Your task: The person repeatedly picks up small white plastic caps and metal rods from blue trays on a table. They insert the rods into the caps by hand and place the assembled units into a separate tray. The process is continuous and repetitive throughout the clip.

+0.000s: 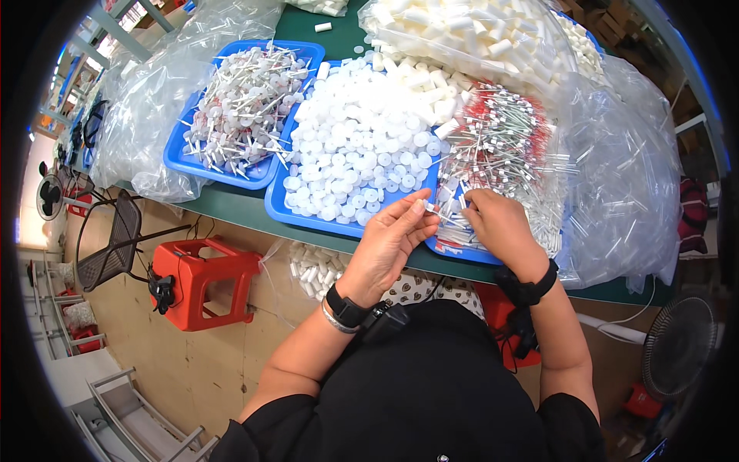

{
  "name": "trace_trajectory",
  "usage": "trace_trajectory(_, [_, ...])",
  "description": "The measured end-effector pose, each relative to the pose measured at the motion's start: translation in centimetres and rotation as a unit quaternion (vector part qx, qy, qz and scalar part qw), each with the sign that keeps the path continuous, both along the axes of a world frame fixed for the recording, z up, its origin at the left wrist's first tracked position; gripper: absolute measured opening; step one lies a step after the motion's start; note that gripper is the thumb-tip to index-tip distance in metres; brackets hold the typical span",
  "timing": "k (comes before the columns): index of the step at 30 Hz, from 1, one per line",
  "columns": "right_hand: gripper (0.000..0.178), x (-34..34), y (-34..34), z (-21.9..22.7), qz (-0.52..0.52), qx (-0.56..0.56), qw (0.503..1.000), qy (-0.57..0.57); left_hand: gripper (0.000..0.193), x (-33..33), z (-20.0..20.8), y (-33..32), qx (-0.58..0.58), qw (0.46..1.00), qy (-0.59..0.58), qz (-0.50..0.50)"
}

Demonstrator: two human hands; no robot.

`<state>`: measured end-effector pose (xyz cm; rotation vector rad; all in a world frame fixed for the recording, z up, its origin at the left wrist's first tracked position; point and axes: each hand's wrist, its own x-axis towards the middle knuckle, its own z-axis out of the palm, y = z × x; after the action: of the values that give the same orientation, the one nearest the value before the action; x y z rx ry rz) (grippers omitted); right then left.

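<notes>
My left hand [394, 235] is closed in a pinch on a small white stick [431, 207], over the front edge of the trays. The stick's far end points toward my other hand. My right hand [504, 225] has its thumb and fingers drawn together above the thin white sticks [531, 223] at the right; what its fingertips hold, if anything, is too small to make out. Beside my left hand, a blue tray [314, 223] bears a heap of translucent white discs [362, 146]. Behind my right hand lies a bundle of thin rods with white tips and red parts [500, 127].
To the left, another blue tray [219, 179] holds sticks fitted with discs [246, 108]. A clear bag of white cylinders [477, 35] lies at the back. Plastic bags [616, 177] flank the green table [239, 212]. A red stool [202, 281] and a fan [679, 346] stand below.
</notes>
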<state>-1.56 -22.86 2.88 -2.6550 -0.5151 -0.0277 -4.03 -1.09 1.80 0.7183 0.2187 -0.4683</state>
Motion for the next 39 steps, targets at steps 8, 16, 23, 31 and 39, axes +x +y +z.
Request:
trace_trajectory(8, [0.013, -0.2, 0.2, -0.2, -0.015, 0.026, 0.999, -0.013, 0.043, 0.0, 0.0, -0.2, 0.001, 1.0, -0.003, 0.006])
trace_trajectory(16, [0.013, -1.8, 0.1, 3.2, -0.058, 0.277, 0.949, 0.141, 0.04, 0.1, 0.2, -0.3, -0.013, 0.999, 0.018, 0.04])
trace_trajectory(23, [0.018, -1.8, -0.6, 3.0, -0.108, 0.488, 0.822, 0.274, 0.039, -0.1, 0.4, -0.4, -0.019, 0.999, 0.016, 0.047])
trace_trajectory(31, [0.021, -2.3, -0.5, 2.6, -0.096, 0.505, 0.813, 0.275, 0.037, -0.4, 0.5, -0.6, -0.025, 0.998, 0.025, 0.049])
trace_trajectory(39, [0.019, -3.0, 0.4, 3.5, -0.071, 0.497, 0.825, 0.259, 0.039, -0.3, 0.1, -0.6, -0.038, 0.998, 0.02, 0.052])
